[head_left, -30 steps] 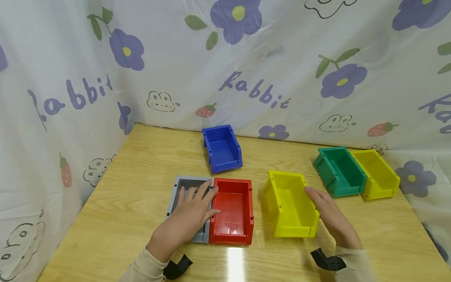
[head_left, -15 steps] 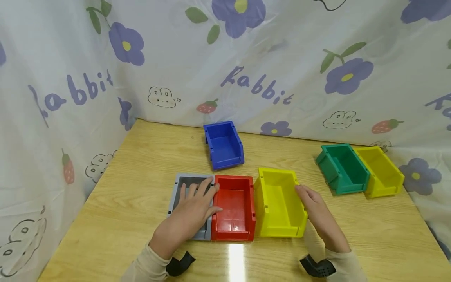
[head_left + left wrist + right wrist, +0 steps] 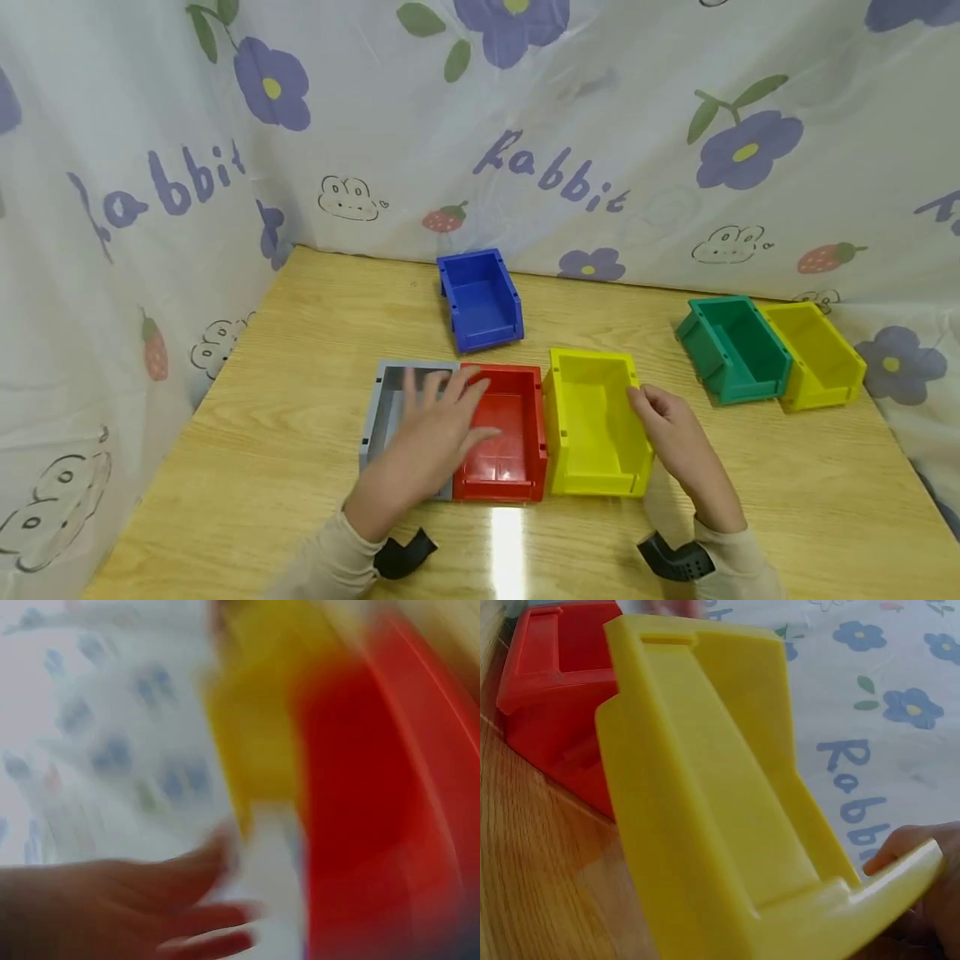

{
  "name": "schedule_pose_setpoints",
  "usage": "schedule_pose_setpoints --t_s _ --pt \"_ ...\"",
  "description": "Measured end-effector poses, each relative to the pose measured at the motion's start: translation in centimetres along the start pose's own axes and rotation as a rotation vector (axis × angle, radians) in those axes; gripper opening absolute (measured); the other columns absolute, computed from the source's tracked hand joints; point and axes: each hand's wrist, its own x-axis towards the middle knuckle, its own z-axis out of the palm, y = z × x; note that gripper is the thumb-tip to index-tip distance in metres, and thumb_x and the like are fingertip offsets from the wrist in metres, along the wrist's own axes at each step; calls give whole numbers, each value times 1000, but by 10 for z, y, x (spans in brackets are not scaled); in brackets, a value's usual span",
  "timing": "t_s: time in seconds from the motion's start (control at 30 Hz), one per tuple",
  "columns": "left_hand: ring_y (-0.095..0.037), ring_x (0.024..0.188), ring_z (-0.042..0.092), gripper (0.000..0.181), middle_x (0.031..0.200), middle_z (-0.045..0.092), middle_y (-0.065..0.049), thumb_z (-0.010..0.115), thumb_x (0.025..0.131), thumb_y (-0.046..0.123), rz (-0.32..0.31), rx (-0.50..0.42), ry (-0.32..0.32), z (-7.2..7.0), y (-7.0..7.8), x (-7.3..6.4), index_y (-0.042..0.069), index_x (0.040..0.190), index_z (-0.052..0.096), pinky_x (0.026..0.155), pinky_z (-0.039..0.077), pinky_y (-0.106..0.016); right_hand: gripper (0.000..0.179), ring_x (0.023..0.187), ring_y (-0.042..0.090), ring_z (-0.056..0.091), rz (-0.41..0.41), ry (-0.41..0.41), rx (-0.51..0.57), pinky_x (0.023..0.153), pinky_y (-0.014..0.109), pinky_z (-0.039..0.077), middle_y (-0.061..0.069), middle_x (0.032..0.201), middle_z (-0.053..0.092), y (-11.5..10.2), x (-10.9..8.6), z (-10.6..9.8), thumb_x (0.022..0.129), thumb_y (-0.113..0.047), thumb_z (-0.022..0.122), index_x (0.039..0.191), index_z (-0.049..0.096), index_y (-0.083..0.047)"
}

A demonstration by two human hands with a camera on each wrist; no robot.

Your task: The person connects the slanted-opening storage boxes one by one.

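Note:
A grey storage bin (image 3: 372, 417), a red storage bin (image 3: 498, 490) and a yellow storage bin (image 3: 597, 484) stand side by side in the head view. My right hand (image 3: 684, 446) grips the yellow bin's right wall, thumb over the rim; in the right wrist view that bin (image 3: 682, 825) fills the middle and partly covers the red one (image 3: 555, 697). Over the grey and red bins my left hand (image 3: 420, 442) hovers with spread fingers, holding nothing and hiding much of the grey bin. The left wrist view is blurred, with the left hand (image 3: 135, 900) beside the red bin (image 3: 375, 787).
A blue bin (image 3: 483, 304) stands behind the row, near the patterned curtain (image 3: 360, 117). At the back right a green bin (image 3: 738, 350) leans close against a second yellow bin (image 3: 821, 358). All stand on a wooden table (image 3: 300, 333).
My right hand has brought the yellow bin left until it stands against the red one. My left hand, earlier resting at the grey and red bins, has lifted and shifted slightly right.

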Motion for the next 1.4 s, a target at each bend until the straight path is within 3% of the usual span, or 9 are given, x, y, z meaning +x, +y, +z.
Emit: schedule_pose_setpoints --t_s 0.13,0.27,0.67,0.8,0.93,1.03,1.13,1.27,1.4 --pt "-34 138 43 70 157 49 -8 58 101 56 94 33 12 1 38 18 13 155 50 119 29 -70 49 57 15 37 4 -31 54 54 28 33 2 66 35 1 1 5 112 -38 46 75 41 -6" --pt "-32 137 43 77 157 48 -7 61 94 61 55 184 -58 4 51 26 12 153 54 117 29 -74 48 57 14 37 27 -79 102 54 26 33 1 67 35 2 1 13 112 -38 48 76 41 -7" --pt "-30 141 46 75 159 47 -7 61 97 51 52 394 -41 15 38 17 5 155 48 124 30 -63 47 59 15 40 18 -77 8 55 25 34 0 65 39 -2 10 41 111 -38 48 76 46 -8" --pt "-32 143 45 74 159 47 -9 63 97 50 19 319 -35 21 29 13 6 154 48 126 26 -60 47 59 13 38 -11 -122 0 56 24 34 -1 65 38 -2 14 46 112 -40 48 77 48 -8" --pt "-36 145 41 75 161 44 -13 63 97 51 -19 215 -46 24 25 8 7 155 45 125 22 -67 52 61 13 42 -90 -238 -53 58 25 39 2 68 44 -1 23 27 114 -43 37 82 56 -6" --pt "-36 142 43 73 157 47 -14 62 98 52 -4 229 0 26 22 5 7 154 47 123 23 -70 56 63 14 46 -153 -289 -110 58 27 41 5 72 51 -1 46 0 115 -43 32 90 61 -1" --pt "-35 142 45 71 158 48 -13 60 100 53 -2 245 34 29 17 5 9 155 47 123 24 -70 56 62 17 43 -183 -322 -91 58 31 41 9 75 51 -3 88 -15 115 -43 35 98 61 3" --pt "-36 145 42 70 163 42 -11 54 104 51 -33 178 -25 32 13 5 13 161 40 125 18 -70 50 72 25 48 -197 -430 -13 68 35 46 19 92 57 -5 149 -5 114 -39 39 114 61 6" --pt "-37 147 41 66 163 42 -12 50 106 51 -20 126 -67 39 12 5 18 162 38 125 16 -71 44 93 29 60 -220 -499 8 81 33 53 21 120 66 -5 182 18 114 -35 43 131 61 1"
